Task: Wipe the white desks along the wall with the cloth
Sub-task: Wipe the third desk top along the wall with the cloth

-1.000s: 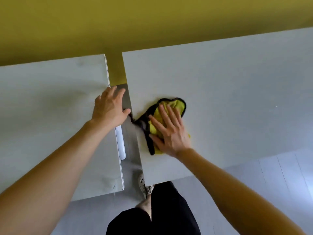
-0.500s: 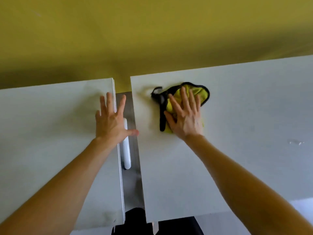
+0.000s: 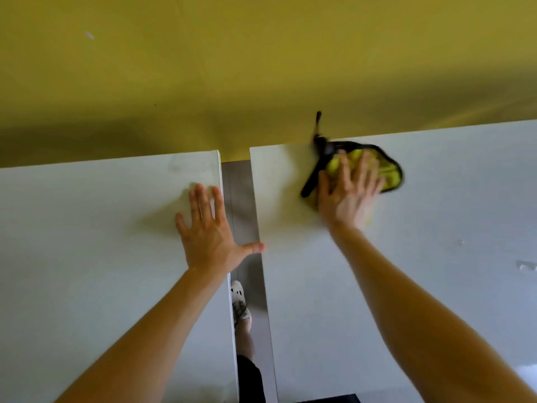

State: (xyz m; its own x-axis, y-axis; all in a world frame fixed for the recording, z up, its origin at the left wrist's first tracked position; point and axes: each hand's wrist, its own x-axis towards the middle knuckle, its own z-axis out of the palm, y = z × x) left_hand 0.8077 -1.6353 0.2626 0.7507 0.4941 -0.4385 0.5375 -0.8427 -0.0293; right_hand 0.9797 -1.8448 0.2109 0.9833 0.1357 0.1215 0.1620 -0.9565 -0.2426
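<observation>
Two white desks stand side by side against a yellow wall, the left desk (image 3: 87,242) and the right desk (image 3: 436,228). A yellow cloth (image 3: 389,175) with black edging lies near the back edge of the right desk, its black corner flicked up against the wall. My right hand (image 3: 347,193) presses flat on the cloth with straight fingers, blurred by motion. My left hand (image 3: 209,234) rests flat on the right edge of the left desk, fingers spread, the thumb reaching across the gap.
A narrow gap (image 3: 247,216) between the desks shows grey floor and my foot in a light shoe (image 3: 239,301). The yellow wall (image 3: 261,68) runs right behind both desks. Small marks (image 3: 526,266) show on the right desk's surface.
My right hand has pushed the cloth away and to the right, up to the back edge by the wall. The left hand stays flat on the left desk's edge. My view has moved forward.
</observation>
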